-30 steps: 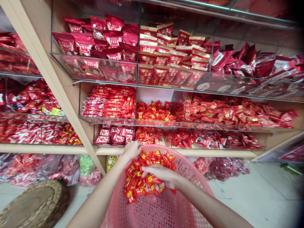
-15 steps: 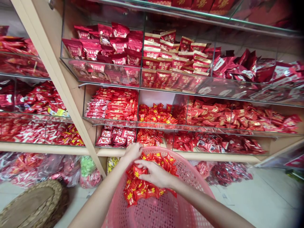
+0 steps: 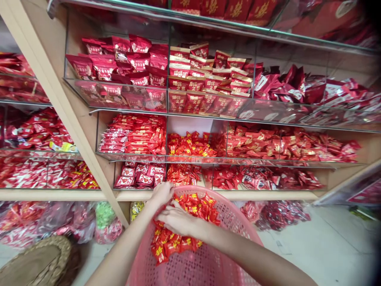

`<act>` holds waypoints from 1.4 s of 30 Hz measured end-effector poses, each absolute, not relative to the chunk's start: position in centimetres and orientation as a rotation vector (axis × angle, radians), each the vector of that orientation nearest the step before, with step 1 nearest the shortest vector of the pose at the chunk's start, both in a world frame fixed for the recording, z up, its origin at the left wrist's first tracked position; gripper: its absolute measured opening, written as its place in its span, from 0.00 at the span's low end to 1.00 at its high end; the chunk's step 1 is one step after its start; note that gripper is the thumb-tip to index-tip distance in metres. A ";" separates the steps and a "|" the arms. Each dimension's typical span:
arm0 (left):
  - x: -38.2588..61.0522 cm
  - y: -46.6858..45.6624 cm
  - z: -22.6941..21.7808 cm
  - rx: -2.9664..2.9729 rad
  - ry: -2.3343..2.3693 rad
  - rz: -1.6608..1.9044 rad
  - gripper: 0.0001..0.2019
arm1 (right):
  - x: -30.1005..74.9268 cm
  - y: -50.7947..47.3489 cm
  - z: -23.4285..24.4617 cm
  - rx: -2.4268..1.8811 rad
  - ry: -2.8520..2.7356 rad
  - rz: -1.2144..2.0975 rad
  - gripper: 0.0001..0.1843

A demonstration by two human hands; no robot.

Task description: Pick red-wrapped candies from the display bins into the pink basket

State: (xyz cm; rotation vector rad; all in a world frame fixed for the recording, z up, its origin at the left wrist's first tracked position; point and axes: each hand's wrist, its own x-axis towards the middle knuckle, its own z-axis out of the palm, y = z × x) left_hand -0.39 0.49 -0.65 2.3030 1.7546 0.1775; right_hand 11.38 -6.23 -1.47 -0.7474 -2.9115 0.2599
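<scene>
A pink perforated plastic basket (image 3: 235,222) stands in front of me with a heap of small red wrapped candies (image 3: 166,248) bearing yellow print. My left hand (image 3: 162,194) is closed over the basket's far left rim. Inside the basket, my right hand (image 3: 176,219) lies low over the left part of the heap, close to the left hand. Its fingers curl down around some of the candies, with the fingertips partly hidden. Similar red candies with yellow print (image 3: 190,145) fill a shelf compartment beyond the basket.
Glass-fronted shelves (image 3: 208,159) hold many red packets ahead, above and to the left. A wooden post (image 3: 59,115) divides the shelving. Bagged goods (image 3: 77,216) lie on the floor under the bottom shelf. A round woven stool or basket (image 3: 38,260) is at lower left.
My right hand has moved left and lower over the candies, its fingers curling in. My left hand stays at the rim. The whole view has shifted slightly to the right.
</scene>
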 end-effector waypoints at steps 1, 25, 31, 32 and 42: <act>-0.4 0.5 -0.6 2.301 1.760 0.174 0.15 | 11.4 -6.2 -1.4 -0.744 -2.916 0.246 0.10; -0.5 0.8 -0.7 2.370 1.747 0.162 0.14 | 18.5 1.0 12.8 -1.307 -2.142 -0.247 0.15; -0.4 1.0 -0.5 2.343 1.735 0.156 0.15 | 19.6 7.1 15.0 -2.006 -2.099 0.031 0.39; -0.4 1.0 -0.5 2.336 1.737 0.157 0.15 | 19.7 7.5 15.0 -2.088 -2.120 0.140 0.44; -0.5 0.8 -0.8 2.424 1.739 0.172 0.15 | 19.7 7.2 14.8 -2.157 -2.115 0.217 0.47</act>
